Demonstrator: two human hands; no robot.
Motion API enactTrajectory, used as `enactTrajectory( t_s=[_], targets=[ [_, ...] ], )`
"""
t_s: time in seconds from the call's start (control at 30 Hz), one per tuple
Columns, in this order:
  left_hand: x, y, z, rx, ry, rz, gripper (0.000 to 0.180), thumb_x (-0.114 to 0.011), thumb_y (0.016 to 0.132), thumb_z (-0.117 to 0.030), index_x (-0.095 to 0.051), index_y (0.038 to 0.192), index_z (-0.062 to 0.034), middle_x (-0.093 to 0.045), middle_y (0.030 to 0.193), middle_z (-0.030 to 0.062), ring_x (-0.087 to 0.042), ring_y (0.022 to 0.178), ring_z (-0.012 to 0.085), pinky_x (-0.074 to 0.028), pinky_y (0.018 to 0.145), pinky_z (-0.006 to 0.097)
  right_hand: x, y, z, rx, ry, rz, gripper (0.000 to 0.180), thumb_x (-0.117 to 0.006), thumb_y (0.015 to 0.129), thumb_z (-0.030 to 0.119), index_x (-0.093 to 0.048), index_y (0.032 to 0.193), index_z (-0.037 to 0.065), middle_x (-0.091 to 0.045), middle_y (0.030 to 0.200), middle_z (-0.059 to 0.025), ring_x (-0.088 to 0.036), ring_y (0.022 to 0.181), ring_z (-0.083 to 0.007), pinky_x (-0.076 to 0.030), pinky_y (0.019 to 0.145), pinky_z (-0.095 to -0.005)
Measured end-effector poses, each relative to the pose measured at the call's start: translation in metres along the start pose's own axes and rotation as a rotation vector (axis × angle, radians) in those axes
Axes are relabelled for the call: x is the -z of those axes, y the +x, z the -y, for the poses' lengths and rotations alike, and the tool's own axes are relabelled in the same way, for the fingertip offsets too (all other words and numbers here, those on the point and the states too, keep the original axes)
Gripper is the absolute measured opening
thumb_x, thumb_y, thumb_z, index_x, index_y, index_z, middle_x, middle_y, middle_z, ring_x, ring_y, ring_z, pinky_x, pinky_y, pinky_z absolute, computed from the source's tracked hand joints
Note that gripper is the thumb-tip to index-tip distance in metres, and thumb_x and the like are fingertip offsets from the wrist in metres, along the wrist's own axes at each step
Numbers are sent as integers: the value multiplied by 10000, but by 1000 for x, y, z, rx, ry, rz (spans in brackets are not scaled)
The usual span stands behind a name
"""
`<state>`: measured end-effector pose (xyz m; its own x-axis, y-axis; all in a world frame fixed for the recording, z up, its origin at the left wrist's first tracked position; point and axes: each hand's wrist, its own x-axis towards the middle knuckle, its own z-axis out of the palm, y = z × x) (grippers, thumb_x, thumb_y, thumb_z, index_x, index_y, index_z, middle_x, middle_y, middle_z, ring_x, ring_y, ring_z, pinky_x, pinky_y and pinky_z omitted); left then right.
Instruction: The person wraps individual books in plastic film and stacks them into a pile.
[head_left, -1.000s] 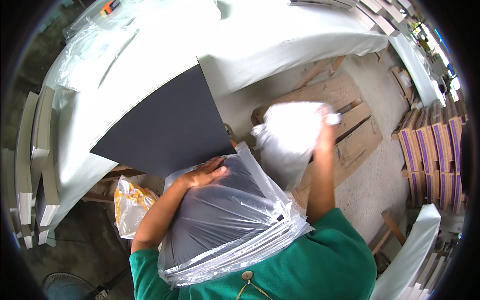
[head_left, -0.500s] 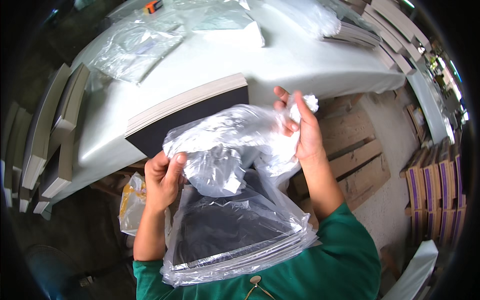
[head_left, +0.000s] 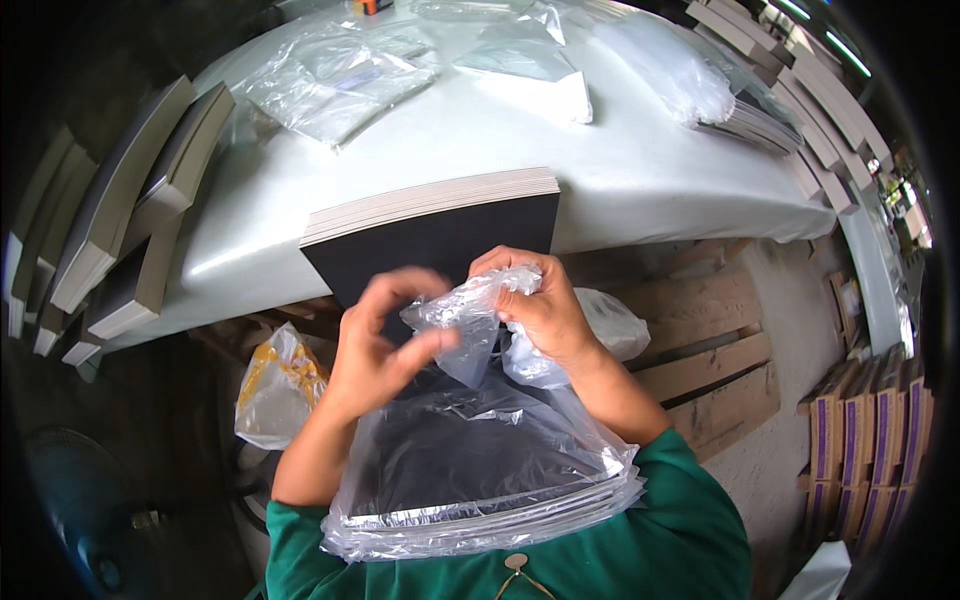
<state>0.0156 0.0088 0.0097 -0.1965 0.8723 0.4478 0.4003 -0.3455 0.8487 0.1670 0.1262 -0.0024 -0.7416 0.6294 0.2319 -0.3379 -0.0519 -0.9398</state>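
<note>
My right hand (head_left: 540, 310) is closed on the gathered end of a clear plastic bag (head_left: 465, 310). Beside it, my left hand (head_left: 375, 345) has its thumb and fingers spread around the loose plastic, the fingertips blurred by motion. Just below my hands, a stack of dark flat boards (head_left: 430, 470) lies against my body inside clear plastic wrapping (head_left: 600, 465). Standing at the table edge in front of me is a thick stack of boards (head_left: 430, 225) with a black face and pale edges.
The table (head_left: 640, 160) has a pale cover. Flat clear bags (head_left: 340, 85) lie on its far side. Stacked boards stand at the left (head_left: 130, 210) and far right (head_left: 830, 110). A wooden pallet (head_left: 700, 320) and piled cartons (head_left: 865, 440) are right; a taped plastic bag (head_left: 280, 390) hangs left.
My left hand has let go of the plastic and moved right and opened. My right hand has come down and left, bunching the plastic. The view has shifted slightly.
</note>
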Motion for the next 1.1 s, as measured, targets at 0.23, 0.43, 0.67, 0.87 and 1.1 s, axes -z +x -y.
enactTrajectory(
  t_s=[0.23, 0.43, 0.67, 0.87, 1.1],
  targets=[
    [-23, 15, 0, 213, -343, -251, 309, -499, 880, -262, -536, 685, -24, -453, 572, -50, -373, 522, 27, -296, 486, 181, -6, -4, 22, -176, 110, -47, 110, -639, 764, 85, -598, 838, 15, -558, 700, 39, -514, 713, -19, -421, 648, -169],
    [-14, 8, 8, 307, -257, -156, 237, -552, 854, -200, -557, 696, -24, -428, 538, -61, -357, 497, 11, -288, 441, 180, 9, -4, -6, -116, 162, -180, 135, -653, 766, 133, -610, 858, 44, -493, 609, 68, -400, 543, -7, -296, 485, -162],
    [-8, 16, 25, 196, -83, -236, 315, -476, 894, -219, -535, 649, -30, -464, 550, -20, -405, 538, 57, -351, 482, 223, 5, -10, -5, -68, 253, 169, 233, -632, 728, 165, -599, 843, -35, -586, 803, -79, -539, 731, -136, -431, 681, -260],
    [-9, -19, 0, 347, -78, 952, 213, -567, 827, -259, -597, 884, -56, -614, 779, 72, -574, 743, 173, -459, 641, 285, 33, -13, 16, -91, 469, 25, 132, -543, 833, 129, -429, 840, 63, -527, 665, -38, -519, 608, -101, -431, 561, -238],
    [41, -26, 18, 593, -899, -172, 313, -487, 846, -380, -554, 876, -76, -567, 702, 41, -550, 729, 161, -461, 700, 327, 92, -28, 21, -320, -302, 285, 166, -521, 849, 175, -519, 897, 16, -538, 748, -27, -534, 661, -100, -431, 577, -218]
  ],
)
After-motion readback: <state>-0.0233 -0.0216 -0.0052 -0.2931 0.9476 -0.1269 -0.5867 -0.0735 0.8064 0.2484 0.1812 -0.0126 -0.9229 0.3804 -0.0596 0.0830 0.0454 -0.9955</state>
